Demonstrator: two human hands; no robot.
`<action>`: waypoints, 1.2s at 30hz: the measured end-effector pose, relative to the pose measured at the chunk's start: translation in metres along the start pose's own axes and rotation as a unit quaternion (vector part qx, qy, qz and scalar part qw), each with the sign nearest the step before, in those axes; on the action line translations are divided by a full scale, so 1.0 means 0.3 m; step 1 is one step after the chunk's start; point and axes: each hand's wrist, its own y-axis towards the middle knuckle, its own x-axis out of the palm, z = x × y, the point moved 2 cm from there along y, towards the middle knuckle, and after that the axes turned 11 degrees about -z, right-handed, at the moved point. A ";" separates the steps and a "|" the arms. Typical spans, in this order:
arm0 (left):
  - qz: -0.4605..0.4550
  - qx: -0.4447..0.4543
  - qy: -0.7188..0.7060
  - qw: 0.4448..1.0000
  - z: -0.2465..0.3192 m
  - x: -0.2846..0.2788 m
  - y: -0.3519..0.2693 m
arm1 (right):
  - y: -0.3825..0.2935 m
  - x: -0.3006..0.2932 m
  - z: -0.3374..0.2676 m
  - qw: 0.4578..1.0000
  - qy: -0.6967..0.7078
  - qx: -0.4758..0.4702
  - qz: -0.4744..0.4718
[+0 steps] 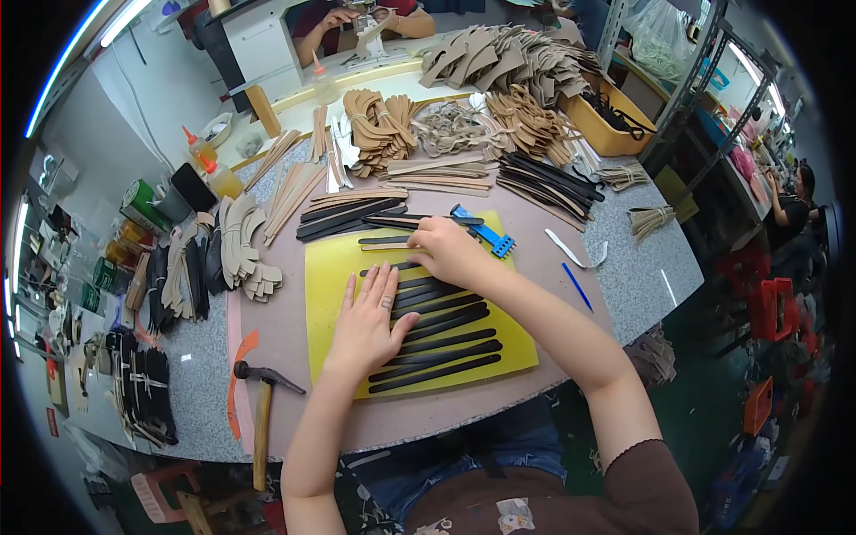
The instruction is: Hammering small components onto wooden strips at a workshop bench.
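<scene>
My left hand (368,328) lies flat with spread fingers on a yellow board (334,361), pressing over the left ends of several black strips (441,314). These strips lie roughly side by side, slightly slanted. Over the board's upper part, my right hand (448,251) has curled fingers, with thumb and forefinger around the right end of a tan-edged strip (384,247). The fingers hide whether they grip it. Just beyond the knuckles, dark strips (394,220) lie across the board's far edge. A blue toothed tool (491,234) rests right of that hand.
A hammer (262,414) lies at the front left, its handle past the table edge. Strip bundles (381,127) and glue bottles (223,179) line the far side. To the right are a blue pen (577,287) and a yellow bin (612,134). Another person's hand (338,19) works at a machine.
</scene>
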 end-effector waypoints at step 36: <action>-0.033 -0.097 -0.115 0.988 -0.018 -0.002 0.145 | -0.014 -0.003 0.020 0.945 -0.307 -0.075 0.089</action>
